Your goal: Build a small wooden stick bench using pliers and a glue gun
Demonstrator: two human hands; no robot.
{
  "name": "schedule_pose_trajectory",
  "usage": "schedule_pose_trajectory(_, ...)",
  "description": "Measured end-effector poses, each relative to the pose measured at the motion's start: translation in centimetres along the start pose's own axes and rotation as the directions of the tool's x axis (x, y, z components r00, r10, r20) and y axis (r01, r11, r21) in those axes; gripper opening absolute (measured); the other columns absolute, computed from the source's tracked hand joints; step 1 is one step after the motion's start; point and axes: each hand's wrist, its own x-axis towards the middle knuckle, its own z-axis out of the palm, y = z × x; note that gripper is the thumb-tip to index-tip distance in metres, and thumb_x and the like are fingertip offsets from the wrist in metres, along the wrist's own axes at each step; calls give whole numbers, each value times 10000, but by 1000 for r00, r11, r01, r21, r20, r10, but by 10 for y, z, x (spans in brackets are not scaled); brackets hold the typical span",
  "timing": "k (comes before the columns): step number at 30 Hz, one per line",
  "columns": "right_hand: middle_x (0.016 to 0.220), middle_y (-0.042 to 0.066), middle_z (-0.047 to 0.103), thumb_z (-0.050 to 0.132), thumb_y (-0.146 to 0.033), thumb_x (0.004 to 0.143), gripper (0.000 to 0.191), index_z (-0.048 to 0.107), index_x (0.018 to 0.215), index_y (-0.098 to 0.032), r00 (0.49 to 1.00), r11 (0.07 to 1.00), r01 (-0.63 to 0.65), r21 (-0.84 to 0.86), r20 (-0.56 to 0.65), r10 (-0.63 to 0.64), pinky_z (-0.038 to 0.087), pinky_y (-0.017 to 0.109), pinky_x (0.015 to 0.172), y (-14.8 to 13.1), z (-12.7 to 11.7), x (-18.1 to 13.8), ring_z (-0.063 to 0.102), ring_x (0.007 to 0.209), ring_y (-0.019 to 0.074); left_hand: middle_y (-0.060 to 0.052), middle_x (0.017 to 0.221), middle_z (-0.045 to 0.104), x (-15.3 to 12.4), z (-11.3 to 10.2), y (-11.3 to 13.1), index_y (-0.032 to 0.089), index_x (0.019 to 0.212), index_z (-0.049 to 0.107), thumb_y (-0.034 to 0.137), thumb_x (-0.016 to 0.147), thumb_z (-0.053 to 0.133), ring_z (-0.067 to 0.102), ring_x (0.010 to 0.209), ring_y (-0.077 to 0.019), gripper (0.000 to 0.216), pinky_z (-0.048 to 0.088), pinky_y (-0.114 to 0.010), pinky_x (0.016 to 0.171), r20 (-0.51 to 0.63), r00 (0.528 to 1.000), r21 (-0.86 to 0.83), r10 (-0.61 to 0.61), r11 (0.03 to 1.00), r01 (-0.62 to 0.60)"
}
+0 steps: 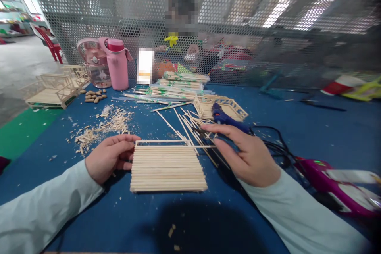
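A flat panel of glued wooden sticks (168, 168) lies on the blue table in front of me. My left hand (108, 158) curls against the panel's left edge, fingers pinched on its upper left corner. My right hand (244, 154) rests at the panel's upper right, fingers extended, holding a thin stick (205, 146) that lies along the panel's top edge. A blue glue gun (226, 119) lies just beyond my right hand.
Loose sticks (184, 125) and a small stick frame (222, 107) lie behind the panel. Packed stick bundles (178, 85), two pink bottles (117, 63), peanuts (95, 96), wood offcuts (104, 125), stick models (56, 87) stand further back. Black cable (275, 145) and a purple tool (330, 182) lie right.
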Motion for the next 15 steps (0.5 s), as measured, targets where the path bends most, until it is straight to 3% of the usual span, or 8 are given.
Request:
schedule_pose_trajectory(5,936,91,695,520,-230,812,200,601,986,-171,989,993,119,-28,94,-116,464,366,824,2,6,1,631,881,212,-24,621,635,1,0,0,141,852,619,75,734,525,592,489,-106,165,513,-209,438,-7,1000,16,-11,1000,11)
schedule_pose_trajectory(15,796,58,700,526,-190,781,137,625,868,-154,987,991,120,65,96,-126,424,356,760,-5,16,0,605,737,181,-53,711,668,0,-4,-3,149,924,617,133,735,591,631,565,-132,192,528,-213,483,-4,1000,69,-20,997,21)
